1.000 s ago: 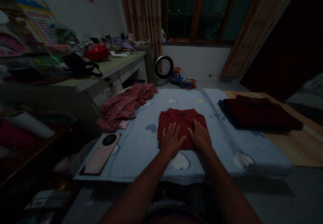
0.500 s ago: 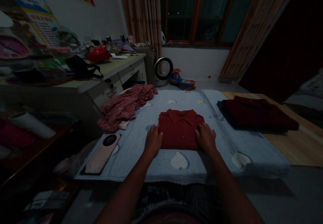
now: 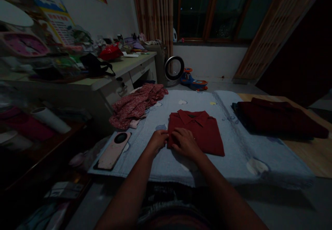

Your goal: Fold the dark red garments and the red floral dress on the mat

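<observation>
home bedroom: cluttered desk [image 3: 124, 72], curtains [image 3: 155, 12], toy car [image 3: 193, 79]

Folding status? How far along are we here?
Done: a dark red garment lies folded at the right of the blanket. In hand: the red polo shirt is folded into a rectangle, collar up; left hand and right hand are at its near-left corner. Left: the patterned red garment lies crumpled at the far left.

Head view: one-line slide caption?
Left hand and right hand touch the near-left corner of a folded red collared shirt on a pale blue blanket.
</observation>
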`<state>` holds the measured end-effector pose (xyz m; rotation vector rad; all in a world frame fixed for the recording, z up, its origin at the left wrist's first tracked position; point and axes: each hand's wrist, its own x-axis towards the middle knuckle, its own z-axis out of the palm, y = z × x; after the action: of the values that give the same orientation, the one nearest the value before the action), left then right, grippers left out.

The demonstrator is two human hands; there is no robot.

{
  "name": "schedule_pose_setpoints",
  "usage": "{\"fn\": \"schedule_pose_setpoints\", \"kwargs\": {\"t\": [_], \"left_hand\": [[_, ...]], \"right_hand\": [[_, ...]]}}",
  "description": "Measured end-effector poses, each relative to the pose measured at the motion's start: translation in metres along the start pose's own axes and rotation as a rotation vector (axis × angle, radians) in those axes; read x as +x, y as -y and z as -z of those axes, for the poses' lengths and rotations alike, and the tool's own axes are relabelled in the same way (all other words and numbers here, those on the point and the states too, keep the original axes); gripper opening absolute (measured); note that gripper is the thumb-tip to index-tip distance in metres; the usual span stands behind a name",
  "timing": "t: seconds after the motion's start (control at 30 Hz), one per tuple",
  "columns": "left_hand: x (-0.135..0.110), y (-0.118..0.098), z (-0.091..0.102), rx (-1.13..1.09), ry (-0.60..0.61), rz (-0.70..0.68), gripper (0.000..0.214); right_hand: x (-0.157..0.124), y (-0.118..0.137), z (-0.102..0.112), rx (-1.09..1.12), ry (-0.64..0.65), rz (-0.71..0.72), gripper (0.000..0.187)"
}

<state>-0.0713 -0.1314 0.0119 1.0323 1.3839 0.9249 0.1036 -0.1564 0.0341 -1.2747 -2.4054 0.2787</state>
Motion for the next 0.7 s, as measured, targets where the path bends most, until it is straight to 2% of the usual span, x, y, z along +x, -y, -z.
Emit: {"fn": "schedule_pose_setpoints", "kwargs": {"t": [0.07, 0.2, 0.33, 0.47, 0.57, 0.7], "left_hand": [[-0.001, 0.001, 0.002, -0.016, 0.030, 0.033, 0.021], [0.000, 0.001, 0.001, 0.039, 0.032, 0.062, 0.007], [-0.003, -0.002, -0.002, 0.038, 0.023, 0.056, 0.005], [-0.006, -0.004, -0.003, 0.012, -0.022, 0.048, 0.012], [-0.007, -0.002, -0.002, 0.023, -0.063, -0.012, 0.020], [-0.010, 0.000, 0.000, 0.090, -0.037, -0.083, 0.019]], "right_hand": [[0.008, -0.003, -0.002, 0.005, 0.009, -0.011, 0.040], [0.029, -0.010, -0.009, 0.009, 0.063, 0.003, 0.038], [0.045, -0.012, -0.012, -0.020, 0.096, 0.024, 0.029], [0.050, -0.013, -0.012, -0.069, 0.059, 0.011, 0.024], [0.050, -0.016, -0.013, -0.078, 0.009, -0.001, 0.024], [0.049, -0.018, -0.015, -0.049, -0.056, -0.011, 0.025]]}}
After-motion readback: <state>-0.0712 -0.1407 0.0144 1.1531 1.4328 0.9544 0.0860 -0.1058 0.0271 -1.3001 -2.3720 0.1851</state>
